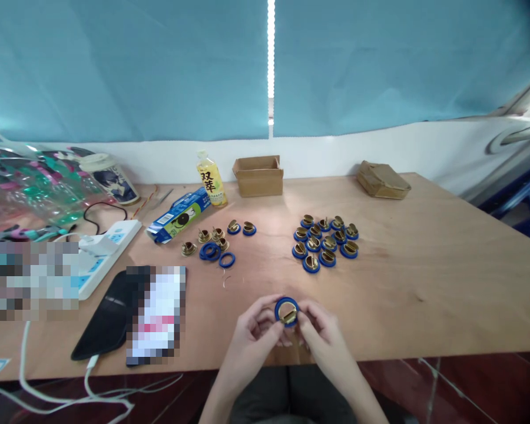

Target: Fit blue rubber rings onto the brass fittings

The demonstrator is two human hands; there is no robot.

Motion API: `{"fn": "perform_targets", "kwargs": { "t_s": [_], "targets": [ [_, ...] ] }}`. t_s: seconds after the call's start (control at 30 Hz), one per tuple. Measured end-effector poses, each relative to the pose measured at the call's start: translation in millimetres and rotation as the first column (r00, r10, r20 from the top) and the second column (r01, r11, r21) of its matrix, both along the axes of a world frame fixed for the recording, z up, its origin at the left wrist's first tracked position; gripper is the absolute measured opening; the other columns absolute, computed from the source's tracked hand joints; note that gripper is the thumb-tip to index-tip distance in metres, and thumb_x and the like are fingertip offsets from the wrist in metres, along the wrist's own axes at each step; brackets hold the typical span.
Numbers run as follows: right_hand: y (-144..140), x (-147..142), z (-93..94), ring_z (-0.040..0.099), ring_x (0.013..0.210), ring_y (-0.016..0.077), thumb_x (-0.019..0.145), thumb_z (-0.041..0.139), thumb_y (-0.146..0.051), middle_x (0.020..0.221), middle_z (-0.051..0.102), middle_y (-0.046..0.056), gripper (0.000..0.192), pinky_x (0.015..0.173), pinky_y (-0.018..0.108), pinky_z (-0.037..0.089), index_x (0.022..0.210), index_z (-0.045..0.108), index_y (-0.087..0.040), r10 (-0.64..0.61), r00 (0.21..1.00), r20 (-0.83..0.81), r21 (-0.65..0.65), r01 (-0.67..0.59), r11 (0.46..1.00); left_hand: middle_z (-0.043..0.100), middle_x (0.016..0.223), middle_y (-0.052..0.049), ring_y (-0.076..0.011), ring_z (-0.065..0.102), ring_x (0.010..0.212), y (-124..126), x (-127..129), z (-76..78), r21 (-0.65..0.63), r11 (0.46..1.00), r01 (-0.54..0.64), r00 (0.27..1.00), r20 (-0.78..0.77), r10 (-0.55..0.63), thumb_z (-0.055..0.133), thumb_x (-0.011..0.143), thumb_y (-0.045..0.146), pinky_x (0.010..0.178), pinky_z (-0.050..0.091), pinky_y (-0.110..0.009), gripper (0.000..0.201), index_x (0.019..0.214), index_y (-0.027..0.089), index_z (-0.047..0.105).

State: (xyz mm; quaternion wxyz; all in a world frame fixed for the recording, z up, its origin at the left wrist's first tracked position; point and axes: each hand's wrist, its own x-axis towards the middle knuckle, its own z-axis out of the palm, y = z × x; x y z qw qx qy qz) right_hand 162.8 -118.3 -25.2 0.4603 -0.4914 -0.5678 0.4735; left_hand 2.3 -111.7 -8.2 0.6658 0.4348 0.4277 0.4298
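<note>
Now, hands: my left hand [257,330] and right hand [317,330] pinch one blue ring [287,310] with its brass piece [288,317].
Technique: I'd press evenly, keeping the ring level.
Bench [446,282]: finished cluster [325,242] well apart.

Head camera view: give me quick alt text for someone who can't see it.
Both hands, left hand and right hand, hold a brass part with a blue ring above the near edge of a wooden table. Behind it sit a cluster of ringed parts and a looser group of bare parts and rings.
</note>
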Motion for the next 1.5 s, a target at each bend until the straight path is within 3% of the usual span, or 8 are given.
{"fn": "perform_targets", "kwargs": {
  "t_s": [0.23, 0.47, 0.7, 0.97, 1.13, 1.37, 1.5],
  "targets": [
    [0.0, -0.6, 2.8, 0.045, 0.054, 0.0115, 0.093, 0.047, -0.031, 0.064, 0.051, -0.002, 0.025, 0.048, 0.021, 0.037, 0.074, 0.058, -0.018, -0.015, 1.000, -0.023, 0.002, 0.015, 1.000, 0.075, 0.076, -0.005, -0.0177, 0.069, 0.066, -0.1, 1.2, 5.1, 0.039, 0.999, 0.013, 1.000, -0.005, -0.013, 0.067, 0.086, 0.039, 0.067, 0.056, -0.028, 0.043, 0.122, 0.015, 0.061],
    [-3.2, 0.5, 7.8, 0.049, 0.059, 0.0115, 0.097, 0.047, -0.030, 0.067, 0.052, -0.001, 0.030, 0.053, 0.021, 0.039, 0.070, 0.054, -0.018, 0.054, 0.998, -0.046, 0.023, -0.053, 0.998, 0.075, 0.077, -0.006, -0.0168, 0.067, 0.060, -0.5, -0.8, 2.2, 0.080, 0.997, 0.006, 1.000, -0.029, -0.004, 0.060, 0.091, 0.043, 0.062, 0.056, -0.028, 0.035, 0.110, 0.015, 0.066],
    [-3.5, 2.5, 8.2, 0.051, 0.057, 0.0112, 0.099, 0.046, -0.041, 0.069, 0.053, -0.002, 0.030, 0.052, 0.020, 0.041, 0.085, 0.059, -0.018, 0.063, 0.997, -0.053, -0.075, -0.067, 0.995, 0.066, 0.062, -0.001, -0.0108, 0.058, 0.047, 0.4, -1.3, -1.3, 0.065, 0.998, -0.009, 0.997, -0.081, 0.014, 0.069, 0.083, 0.045, 0.049, 0.046, -0.022, 0.035, 0.097, 0.013, 0.071],
    [-5.0, 4.7, 3.9, 0.050, 0.053, 0.0105, 0.097, 0.048, -0.047, 0.064, 0.051, -0.003, 0.034, 0.049, 0.019, 0.041, 0.080, 0.057, -0.018, 0.089, 0.996, -0.034, -0.093, -0.091, 0.991, 0.068, 0.062, -0.002, -0.0108, 0.058, 0.043, -1.2, -2.6, -0.6, 0.038, 0.999, -0.029, 0.995, -0.096, 0.032, 0.071, 0.080, 0.044, 0.046, 0.045, -0.022, 0.033, 0.092, 0.014, 0.074],
    [-7.8, 4.3, 1.1, 0.050, 0.051, 0.0104, 0.100, 0.045, -0.045, 0.061, 0.051, -0.003, 0.037, 0.049, 0.020, 0.040, 0.078, 0.059, -0.018, 0.050, 0.998, 0.043, -0.035, -0.048, 0.998, 0.070, 0.062, -0.004, -0.0091, 0.055, 0.039, -0.9, -1.3, -0.1, 0.034, 0.997, -0.076, 0.990, -0.114, 0.079, 0.075, 0.075, 0.040, 0.042, 0.043, -0.020, 0.028, 0.084, 0.013, 0.076],
    [-5.8, 1.8, 5.3, 0.051, 0.053, 0.0102, 0.099, 0.047, -0.049, 0.061, 0.052, -0.004, 0.036, 0.049, 0.018, 0.043, 0.091, 0.064, -0.018, 0.098, 0.991, -0.096, -0.133, -0.110, 0.985, 0.070, 0.061, -0.004, -0.0091, 0.055, 0.039, -0.3, -0.1, -1.9, 0.022, 0.987, -0.157, 0.982, -0.103, 0.158, 0.075, 0.075, 0.040, 0.042, 0.045, -0.020, 0.029, 0.085, 0.013, 0.077],
    [-5.4, 0.6, 7.3, 0.051, 0.052, 0.0097, 0.095, 0.052, -0.052, 0.062, 0.053, -0.003, 0.038, 0.047, 0.018, 0.045, 0.086, 0.064, -0.017, 0.096, 0.991, -0.098, -0.135, -0.109, 0.985, 0.070, 0.061, -0.003, -0.0084, 0.053, 0.038, -0.4, -1.1, -2.4, 0.039, 0.986, -0.161, 0.981, -0.107, 0.165, 0.076, 0.074, 0.040, 0.040, 0.043, -0.019, 0.028, 0.083, 0.013, 0.077]
  ]
}}
